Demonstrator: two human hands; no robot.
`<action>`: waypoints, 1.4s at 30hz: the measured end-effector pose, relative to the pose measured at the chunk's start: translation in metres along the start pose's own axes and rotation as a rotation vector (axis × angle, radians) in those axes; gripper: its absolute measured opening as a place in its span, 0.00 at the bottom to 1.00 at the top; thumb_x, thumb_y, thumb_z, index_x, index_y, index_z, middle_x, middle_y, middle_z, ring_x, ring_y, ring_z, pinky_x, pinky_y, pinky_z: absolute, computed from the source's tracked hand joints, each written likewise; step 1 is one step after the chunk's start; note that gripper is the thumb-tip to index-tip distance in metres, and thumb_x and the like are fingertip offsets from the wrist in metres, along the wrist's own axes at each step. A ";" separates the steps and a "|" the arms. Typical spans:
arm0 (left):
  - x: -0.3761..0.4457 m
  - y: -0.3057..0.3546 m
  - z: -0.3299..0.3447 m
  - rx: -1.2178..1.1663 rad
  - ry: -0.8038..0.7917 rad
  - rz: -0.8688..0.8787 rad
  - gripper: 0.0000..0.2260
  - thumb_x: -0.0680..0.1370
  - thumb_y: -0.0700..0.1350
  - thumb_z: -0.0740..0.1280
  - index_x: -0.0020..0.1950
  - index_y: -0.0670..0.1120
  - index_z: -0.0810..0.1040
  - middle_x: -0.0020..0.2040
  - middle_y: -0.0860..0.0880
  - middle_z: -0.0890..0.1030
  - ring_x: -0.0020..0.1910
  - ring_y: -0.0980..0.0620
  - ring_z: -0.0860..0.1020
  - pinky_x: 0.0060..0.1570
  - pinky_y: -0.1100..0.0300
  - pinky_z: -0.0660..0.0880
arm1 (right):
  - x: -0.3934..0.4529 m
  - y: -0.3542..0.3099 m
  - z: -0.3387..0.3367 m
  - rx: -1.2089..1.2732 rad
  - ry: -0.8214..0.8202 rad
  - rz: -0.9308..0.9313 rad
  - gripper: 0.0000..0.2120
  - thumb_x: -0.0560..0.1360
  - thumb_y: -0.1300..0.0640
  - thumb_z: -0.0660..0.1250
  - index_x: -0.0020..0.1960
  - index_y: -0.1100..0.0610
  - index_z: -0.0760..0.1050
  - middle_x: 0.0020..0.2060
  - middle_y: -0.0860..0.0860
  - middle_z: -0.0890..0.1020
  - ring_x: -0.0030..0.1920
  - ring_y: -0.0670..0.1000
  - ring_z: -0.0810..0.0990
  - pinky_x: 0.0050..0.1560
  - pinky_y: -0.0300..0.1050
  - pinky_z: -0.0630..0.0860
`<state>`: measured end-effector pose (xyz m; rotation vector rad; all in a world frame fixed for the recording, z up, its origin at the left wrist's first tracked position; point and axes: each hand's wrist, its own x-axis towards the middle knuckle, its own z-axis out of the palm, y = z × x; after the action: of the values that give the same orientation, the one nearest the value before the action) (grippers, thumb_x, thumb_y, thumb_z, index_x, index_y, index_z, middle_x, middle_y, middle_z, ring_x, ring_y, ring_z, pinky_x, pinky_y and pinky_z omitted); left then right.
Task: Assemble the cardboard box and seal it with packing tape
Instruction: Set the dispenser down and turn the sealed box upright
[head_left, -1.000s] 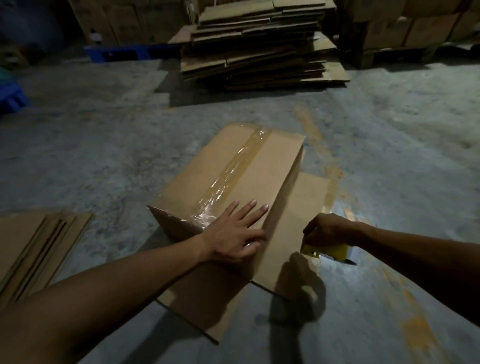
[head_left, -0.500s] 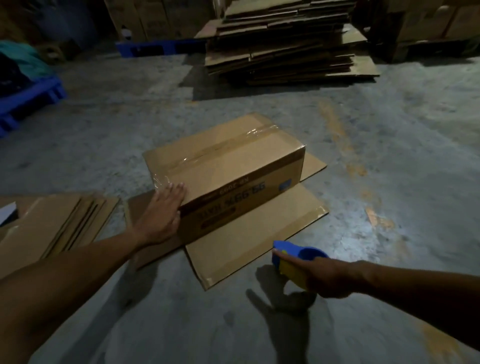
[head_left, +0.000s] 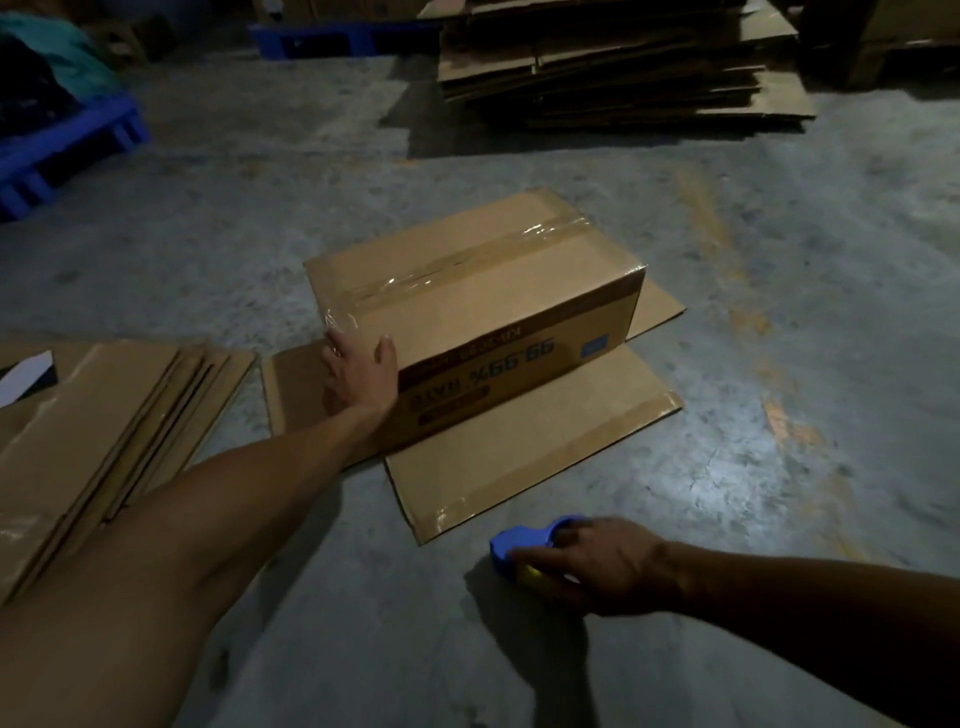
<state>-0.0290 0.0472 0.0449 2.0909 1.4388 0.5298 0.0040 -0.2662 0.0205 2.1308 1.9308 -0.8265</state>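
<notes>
One box (head_left: 483, 312), one tape dispenser (head_left: 524, 551), two hands.

The cardboard box (head_left: 478, 312) stands in the middle of the floor (head_left: 779, 364) on flat cardboard sheets (head_left: 519, 457) that stick out before it and to its right. The left hand (head_left: 361, 371) rests against its near left corner. A pile of flattened boxes (head_left: 104, 431) lies to the left. Nearer, to the right, the right hand (head_left: 597, 564) rests on the tape dispenser (head_left: 519, 545) on the floor. Behind the box, a stack of flattened cardboard (head_left: 618, 62) lies well apart.
</notes>
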 end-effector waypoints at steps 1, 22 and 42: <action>0.000 -0.002 0.000 0.020 0.006 0.022 0.35 0.80 0.61 0.55 0.79 0.44 0.47 0.77 0.39 0.58 0.70 0.34 0.65 0.65 0.43 0.63 | 0.004 0.006 -0.008 -0.014 0.063 0.025 0.25 0.80 0.41 0.52 0.76 0.43 0.53 0.58 0.55 0.76 0.52 0.52 0.77 0.51 0.47 0.76; 0.017 -0.008 0.002 0.168 -0.031 0.413 0.30 0.82 0.55 0.55 0.79 0.43 0.51 0.75 0.39 0.63 0.69 0.38 0.67 0.61 0.47 0.69 | 0.025 0.221 -0.151 0.801 0.894 0.834 0.41 0.71 0.34 0.62 0.76 0.55 0.58 0.69 0.64 0.68 0.65 0.65 0.72 0.64 0.61 0.71; 0.072 0.093 -0.030 -0.166 -0.024 0.363 0.40 0.73 0.68 0.63 0.79 0.57 0.49 0.76 0.46 0.66 0.71 0.39 0.68 0.69 0.47 0.66 | -0.057 0.213 -0.168 0.977 1.261 0.325 0.34 0.76 0.50 0.66 0.76 0.47 0.53 0.70 0.51 0.69 0.65 0.50 0.73 0.52 0.40 0.78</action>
<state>0.0452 0.0944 0.1281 2.2219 0.9664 0.7332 0.2555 -0.2727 0.1357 4.1387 1.4024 -0.3175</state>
